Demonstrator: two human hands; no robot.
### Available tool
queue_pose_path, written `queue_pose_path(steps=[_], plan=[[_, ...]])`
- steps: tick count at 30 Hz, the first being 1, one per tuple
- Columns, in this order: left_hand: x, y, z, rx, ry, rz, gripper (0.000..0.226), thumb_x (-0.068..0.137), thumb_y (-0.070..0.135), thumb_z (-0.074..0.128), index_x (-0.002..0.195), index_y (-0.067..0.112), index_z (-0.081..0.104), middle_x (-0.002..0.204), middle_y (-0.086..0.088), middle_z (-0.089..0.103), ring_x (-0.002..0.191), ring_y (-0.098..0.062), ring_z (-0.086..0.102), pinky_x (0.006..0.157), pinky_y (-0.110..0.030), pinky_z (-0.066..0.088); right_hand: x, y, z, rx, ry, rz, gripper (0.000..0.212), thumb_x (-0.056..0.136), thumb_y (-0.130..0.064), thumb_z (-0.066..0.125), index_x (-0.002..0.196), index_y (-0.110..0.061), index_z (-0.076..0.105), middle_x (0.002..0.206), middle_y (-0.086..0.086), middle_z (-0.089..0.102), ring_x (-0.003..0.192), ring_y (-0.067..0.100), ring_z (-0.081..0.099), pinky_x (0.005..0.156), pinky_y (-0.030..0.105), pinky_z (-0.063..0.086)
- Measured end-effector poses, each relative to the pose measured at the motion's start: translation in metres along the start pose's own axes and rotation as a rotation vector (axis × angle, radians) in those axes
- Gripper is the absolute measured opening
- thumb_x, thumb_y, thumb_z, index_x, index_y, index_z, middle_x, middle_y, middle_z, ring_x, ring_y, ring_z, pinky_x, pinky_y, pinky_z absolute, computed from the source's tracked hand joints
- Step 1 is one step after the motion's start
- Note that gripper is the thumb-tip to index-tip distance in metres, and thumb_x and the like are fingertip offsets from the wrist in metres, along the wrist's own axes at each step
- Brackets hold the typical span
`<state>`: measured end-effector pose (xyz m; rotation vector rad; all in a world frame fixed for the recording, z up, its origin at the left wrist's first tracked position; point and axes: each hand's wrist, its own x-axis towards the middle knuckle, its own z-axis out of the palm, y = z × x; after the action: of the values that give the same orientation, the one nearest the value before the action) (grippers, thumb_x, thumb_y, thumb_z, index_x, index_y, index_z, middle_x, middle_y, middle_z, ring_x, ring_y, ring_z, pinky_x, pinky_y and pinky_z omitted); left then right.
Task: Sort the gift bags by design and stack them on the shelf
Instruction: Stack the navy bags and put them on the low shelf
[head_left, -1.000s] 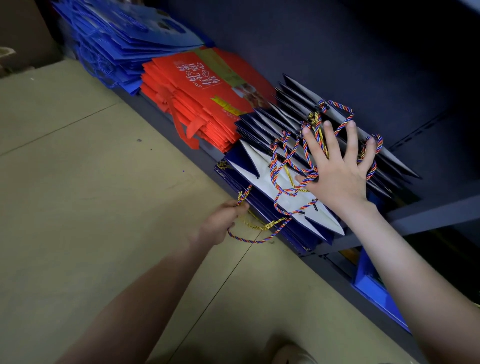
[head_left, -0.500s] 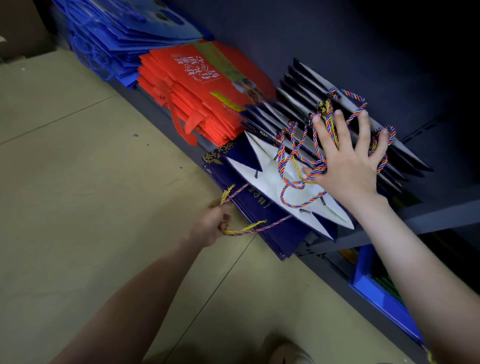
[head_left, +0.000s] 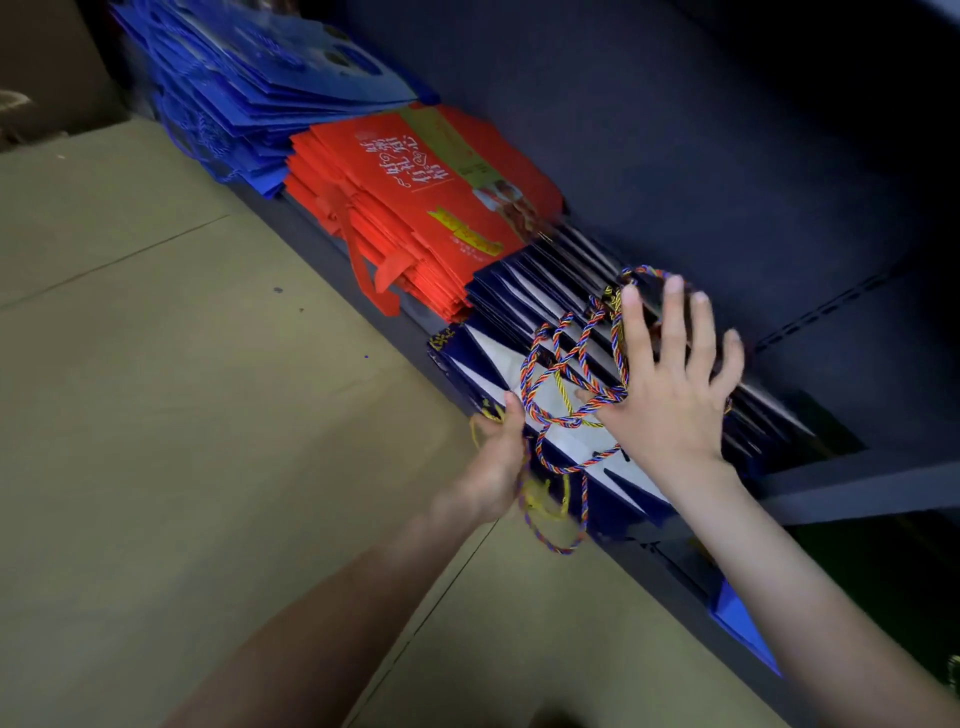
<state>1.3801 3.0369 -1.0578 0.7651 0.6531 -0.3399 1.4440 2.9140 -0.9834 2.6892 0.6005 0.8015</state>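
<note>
Three stacks of flat gift bags lie along the dark grey metal shelf (head_left: 857, 488): glossy blue paper bags (head_left: 270, 93) at its far end, red paper bags (head_left: 415, 197) with white lettering next, and navy-and-white paper bags (head_left: 519, 296) with twisted multicoloured cord handles (head_left: 566, 364) nearest, jutting over the shelf's front edge. The right hand (head_left: 670, 410) lies on the navy-and-white stack, fingers spread wide and straight among the cords. The left hand (head_left: 493, 467), at the shelf's front edge, curls round that stack's overhanging edge and some loose cord, thumb on top.
</note>
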Motion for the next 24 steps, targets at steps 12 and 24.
queue_pose_path(steps=[12, 24], plan=[[0.010, 0.022, -0.012, 0.088, 0.084, -0.061, 0.093, 0.077, 0.084, 0.008, 0.128, 0.020, 0.051, 0.126, -0.005, 0.057, 0.116, -0.027, 0.052, 0.100, -0.046, 0.039, -0.028, -0.018, 0.001, 0.013, -0.328, -0.074, 0.132, 0.043, -0.059, 0.085, 0.149, -0.012, 0.022, 0.128, 0.021, 0.050, 0.097, 0.031, 0.043, 0.087, 0.043, 0.029], [-0.015, 0.030, 0.027, 0.943, 0.361, 0.722, 0.060, 0.075, 0.045, 0.073, 0.113, 0.010, 0.043, 0.114, -0.004, 0.044, 0.109, -0.022, 0.041, 0.092, -0.030, 0.036, 0.005, 0.032, -0.012, 0.412, -0.572, 0.186, 0.081, 0.086, -0.048, 0.061, 0.150, -0.019, 0.021, 0.146, 0.007, 0.035, 0.130, 0.030, 0.029, 0.102, 0.042, 0.028]])
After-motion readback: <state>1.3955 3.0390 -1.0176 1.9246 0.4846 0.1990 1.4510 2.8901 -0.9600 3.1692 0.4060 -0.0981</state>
